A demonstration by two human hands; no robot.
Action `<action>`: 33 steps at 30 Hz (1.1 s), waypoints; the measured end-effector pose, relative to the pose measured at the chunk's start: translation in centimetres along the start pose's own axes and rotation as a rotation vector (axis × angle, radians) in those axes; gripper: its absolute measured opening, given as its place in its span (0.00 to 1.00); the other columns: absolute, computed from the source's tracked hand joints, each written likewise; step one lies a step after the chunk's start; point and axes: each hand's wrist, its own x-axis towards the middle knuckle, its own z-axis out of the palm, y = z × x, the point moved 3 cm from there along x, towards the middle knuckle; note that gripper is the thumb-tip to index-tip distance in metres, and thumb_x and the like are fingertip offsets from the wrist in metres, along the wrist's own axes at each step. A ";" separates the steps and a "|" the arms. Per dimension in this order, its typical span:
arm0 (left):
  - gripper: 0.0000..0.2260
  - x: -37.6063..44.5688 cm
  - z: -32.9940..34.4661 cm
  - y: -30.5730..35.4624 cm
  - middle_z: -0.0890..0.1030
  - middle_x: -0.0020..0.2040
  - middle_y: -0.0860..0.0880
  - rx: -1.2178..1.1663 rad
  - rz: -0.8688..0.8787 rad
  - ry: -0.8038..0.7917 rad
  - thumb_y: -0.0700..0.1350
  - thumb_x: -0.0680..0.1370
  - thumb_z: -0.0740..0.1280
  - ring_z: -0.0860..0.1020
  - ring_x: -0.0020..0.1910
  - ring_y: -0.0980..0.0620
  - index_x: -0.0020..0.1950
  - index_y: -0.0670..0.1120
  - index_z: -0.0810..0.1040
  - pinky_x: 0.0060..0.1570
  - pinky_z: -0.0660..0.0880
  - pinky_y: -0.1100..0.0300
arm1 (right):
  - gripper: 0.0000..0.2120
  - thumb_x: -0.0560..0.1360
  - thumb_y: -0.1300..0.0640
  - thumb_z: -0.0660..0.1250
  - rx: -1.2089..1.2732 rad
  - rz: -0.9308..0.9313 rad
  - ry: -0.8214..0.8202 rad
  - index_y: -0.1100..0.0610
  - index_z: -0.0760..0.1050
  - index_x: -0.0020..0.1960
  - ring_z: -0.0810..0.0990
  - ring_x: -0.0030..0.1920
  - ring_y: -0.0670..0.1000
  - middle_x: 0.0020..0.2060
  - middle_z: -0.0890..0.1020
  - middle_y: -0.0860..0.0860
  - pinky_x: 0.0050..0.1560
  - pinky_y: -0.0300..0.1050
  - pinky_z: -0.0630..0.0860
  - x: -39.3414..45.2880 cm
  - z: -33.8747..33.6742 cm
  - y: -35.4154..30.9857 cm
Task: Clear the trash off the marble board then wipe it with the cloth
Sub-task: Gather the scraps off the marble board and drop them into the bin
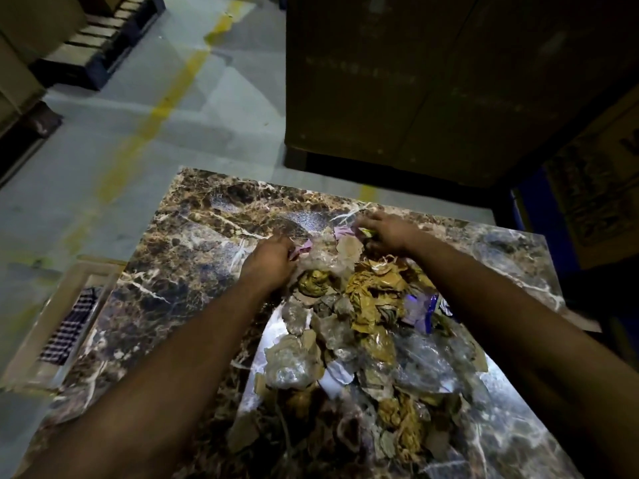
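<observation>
A brown veined marble board [193, 257] fills the lower middle of the view. A pile of trash [366, 326] lies on it: crumpled brown paper, clear plastic, torn scraps and a blue and white wrapper [434, 307]. My left hand [269, 259] is at the far left end of the pile, fingers curled round a pink scrap [301, 249] and plastic. My right hand [387, 231] reaches over the pile's far end with fingers bent onto scraps, a yellow-green piece [367, 231] under them. A checkered cloth [69, 326] lies off the board at the left.
The cloth rests on a pale wooden frame [52, 316] beside the board's left edge. Large dark cardboard boxes [432, 81] stand behind the board. Grey floor with a yellow line [155, 112] stretches to the left, with a pallet [100, 39] far back.
</observation>
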 end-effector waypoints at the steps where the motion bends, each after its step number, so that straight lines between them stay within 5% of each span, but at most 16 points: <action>1: 0.11 0.1 0.3 0.0 0.81 0.57 0.45 0.031 -0.005 0.011 0.46 0.79 0.69 0.78 0.52 0.47 0.62 0.51 0.79 0.53 0.78 0.50 | 0.26 0.78 0.55 0.70 0.034 -0.017 0.031 0.41 0.69 0.73 0.76 0.58 0.53 0.71 0.70 0.52 0.53 0.43 0.75 -0.3 0.4 -0.1; 5: 0.06 -0.6 0.1 0.5 0.83 0.48 0.49 -0.081 -0.040 0.101 0.44 0.81 0.67 0.78 0.42 0.51 0.55 0.51 0.82 0.40 0.76 0.57 | 0.05 0.81 0.56 0.65 0.210 -0.031 0.101 0.47 0.77 0.53 0.82 0.44 0.51 0.51 0.83 0.53 0.42 0.46 0.81 -2.8 1.3 -0.4; 9: 0.04 -2.5 -1.8 1.1 0.83 0.45 0.52 -0.316 -0.010 0.242 0.43 0.80 0.70 0.79 0.39 0.56 0.54 0.49 0.83 0.36 0.74 0.61 | 0.11 0.77 0.65 0.70 0.231 0.012 0.157 0.50 0.79 0.53 0.82 0.47 0.49 0.50 0.83 0.49 0.53 0.49 0.82 -4.3 -1.2 -0.1; 14: 0.05 -6.5 -2.5 0.9 0.83 0.45 0.54 -0.234 0.121 0.140 0.42 0.77 0.73 0.80 0.42 0.54 0.50 0.50 0.85 0.45 0.77 0.57 | 0.10 0.76 0.64 0.73 0.392 -0.020 0.172 0.51 0.84 0.53 0.83 0.45 0.42 0.48 0.84 0.44 0.48 0.41 0.81 -9.5 -3.1 -0.1; 20: 0.06 -9.2 0.4 0.8 0.82 0.48 0.49 -0.066 0.100 0.024 0.47 0.77 0.73 0.80 0.44 0.49 0.52 0.54 0.85 0.47 0.80 0.52 | 0.21 0.79 0.65 0.68 0.402 0.068 0.030 0.45 0.70 0.34 0.74 0.34 0.43 0.32 0.75 0.44 0.45 0.44 0.71 -12.3 0.6 -0.2; 22: 0.05 -9.1 0.0 1.4 0.79 0.49 0.48 0.002 0.077 0.023 0.47 0.76 0.72 0.77 0.44 0.50 0.51 0.52 0.84 0.46 0.78 0.54 | 0.15 0.82 0.62 0.66 0.544 0.094 0.050 0.46 0.74 0.39 0.75 0.36 0.44 0.35 0.77 0.46 0.46 0.45 0.72 -12.6 1.6 0.5; 26: 0.16 -9.3 -1.6 3.1 0.68 0.54 0.53 0.072 0.069 0.112 0.51 0.74 0.73 0.68 0.53 0.54 0.58 0.52 0.72 0.54 0.72 0.56 | 0.13 0.85 0.50 0.58 0.877 0.089 0.069 0.42 0.78 0.64 0.81 0.60 0.50 0.61 0.81 0.50 0.67 0.56 0.75 -13.7 1.2 0.8; 30: 0.22 -8.1 -3.1 5.4 0.71 0.70 0.47 -0.500 0.222 -0.026 0.44 0.78 0.68 0.69 0.67 0.48 0.71 0.55 0.69 0.65 0.69 0.46 | 0.23 0.82 0.35 0.51 1.009 0.002 0.071 0.36 0.68 0.74 0.69 0.73 0.57 0.77 0.67 0.53 0.73 0.62 0.67 -15.1 -0.8 -2.6; 33: 0.20 -7.5 -2.2 5.4 0.64 0.79 0.46 -0.680 0.043 -0.231 0.62 0.83 0.58 0.68 0.74 0.40 0.75 0.66 0.64 0.73 0.62 0.38 | 0.31 0.74 0.28 0.58 0.878 -0.127 0.045 0.29 0.59 0.76 0.61 0.78 0.57 0.81 0.57 0.49 0.73 0.63 0.62 -16.0 -0.8 -5.4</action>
